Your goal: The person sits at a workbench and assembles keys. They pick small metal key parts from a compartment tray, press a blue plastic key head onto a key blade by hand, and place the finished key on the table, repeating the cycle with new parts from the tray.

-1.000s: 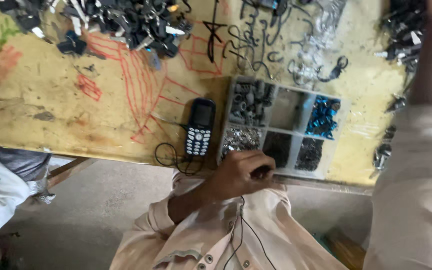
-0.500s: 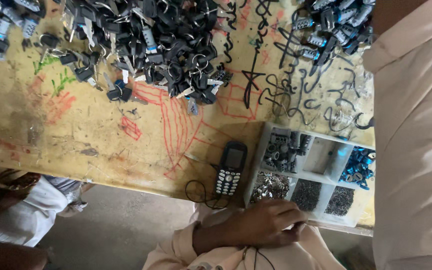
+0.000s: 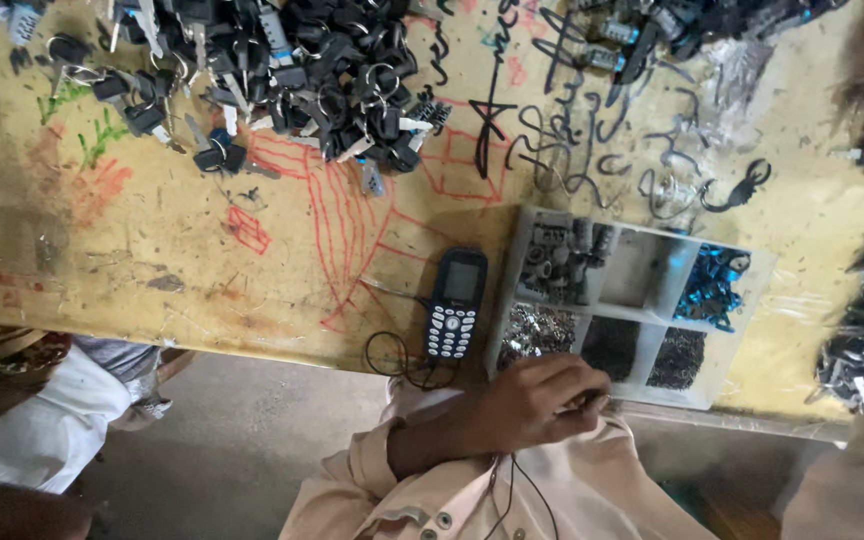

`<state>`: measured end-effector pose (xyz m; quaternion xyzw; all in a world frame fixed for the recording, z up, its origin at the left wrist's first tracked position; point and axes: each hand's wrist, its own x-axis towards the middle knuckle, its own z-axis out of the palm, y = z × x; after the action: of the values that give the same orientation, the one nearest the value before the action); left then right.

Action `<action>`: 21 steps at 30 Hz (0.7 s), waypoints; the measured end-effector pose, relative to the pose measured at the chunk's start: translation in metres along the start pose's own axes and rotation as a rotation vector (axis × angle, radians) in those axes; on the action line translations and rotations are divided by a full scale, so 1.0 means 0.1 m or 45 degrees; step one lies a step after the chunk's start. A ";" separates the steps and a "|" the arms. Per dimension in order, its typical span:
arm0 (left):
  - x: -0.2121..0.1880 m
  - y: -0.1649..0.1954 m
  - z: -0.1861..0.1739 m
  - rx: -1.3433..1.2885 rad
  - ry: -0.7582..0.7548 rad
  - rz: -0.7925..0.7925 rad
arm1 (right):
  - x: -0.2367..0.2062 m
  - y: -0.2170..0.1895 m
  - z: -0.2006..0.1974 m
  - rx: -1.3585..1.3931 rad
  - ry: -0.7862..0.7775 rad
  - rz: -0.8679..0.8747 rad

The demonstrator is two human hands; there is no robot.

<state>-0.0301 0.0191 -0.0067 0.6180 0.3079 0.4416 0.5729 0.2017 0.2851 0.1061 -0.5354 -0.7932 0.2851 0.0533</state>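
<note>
Compartment tray (image 3: 752,330), white and divided into six cells, lies on the yellow, scribbled worktable (image 3: 152,250) at its near edge, just right of a dark keypad phone (image 3: 452,305). Its upper left cell holds grey metal parts (image 3: 562,260), the upper middle cell looks nearly bare, and the upper right cell holds blue parts (image 3: 709,290). The lower row holds small silvery pieces (image 3: 535,330) at left and dark fine pieces (image 3: 677,358) at right; the lower middle cell is partly covered. One hand (image 3: 537,400), reaching out of a pale pink sleeve (image 3: 352,480) at the bottom of the view, rests at the tray's near rim over the lower cells, its fingers curled narrow as if pinching something small; what it pinches is too small to make out, and which hand it is cannot be told for certain. No second hand of the same person can be identified. A thin black cable (image 3: 392,360) loops off the table edge below the phone, and further thin cable hangs below the hand. A large heap of black-headed keys (image 3: 312,80) occupies the far side of the table, well apart from the tray. More dark parts (image 3: 862,350) lie at the right edge. Another person's light clothing (image 3: 42,420) shows at lower left.
</note>
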 end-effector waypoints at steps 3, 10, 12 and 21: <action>0.00 0.01 0.02 0.066 0.029 0.008 | -1.24 -0.12 0.20 0.613 -0.004 0.183; 0.04 -0.01 0.06 0.166 -0.007 -0.008 | -1.55 -0.16 0.64 0.867 0.106 0.128; 0.03 -0.01 0.07 0.114 0.042 -0.047 | -1.47 -0.17 0.61 0.619 0.050 0.083; 0.02 0.00 0.10 0.044 0.136 -0.065 | -2.08 -0.18 0.95 -0.417 -0.233 0.296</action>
<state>-0.0200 0.0164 -0.0059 0.5953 0.3612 0.4539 0.5561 0.2377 0.0604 0.0820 -0.5966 -0.7635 0.2041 -0.1397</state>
